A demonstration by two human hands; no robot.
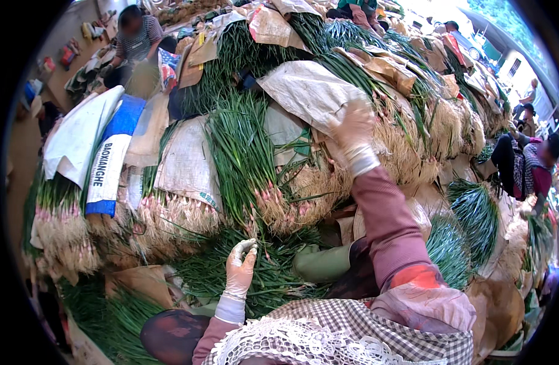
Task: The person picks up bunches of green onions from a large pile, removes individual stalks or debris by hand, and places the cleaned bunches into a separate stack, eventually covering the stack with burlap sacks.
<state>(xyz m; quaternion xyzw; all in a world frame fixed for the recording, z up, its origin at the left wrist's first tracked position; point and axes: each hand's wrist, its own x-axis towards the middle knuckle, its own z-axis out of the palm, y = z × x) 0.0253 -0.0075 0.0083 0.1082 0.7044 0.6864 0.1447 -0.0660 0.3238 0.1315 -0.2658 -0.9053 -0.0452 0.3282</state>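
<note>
My left hand (239, 267), in a pale glove, is low in the middle with its fingers curled into a pinch. What they hold, if anything, is too small to make out. Just beyond its fingertips are the roots of a bundle of green onions (243, 152) with pinkish bulbs, lying on the pile. My right hand (355, 128), gloved too, reaches far out to the right edge of a whitish woven sack (310, 91) draped over the heap. Motion smears its fingers, so I cannot tell whether they grip the sack.
Pale sacks (188, 158) and a blue-and-white bag (114, 152) cover more onions at left. Loose green leaves (212, 267) lie around a green boot (319, 263) below. Other people work at the far left (136, 36), the back and the right (535, 161).
</note>
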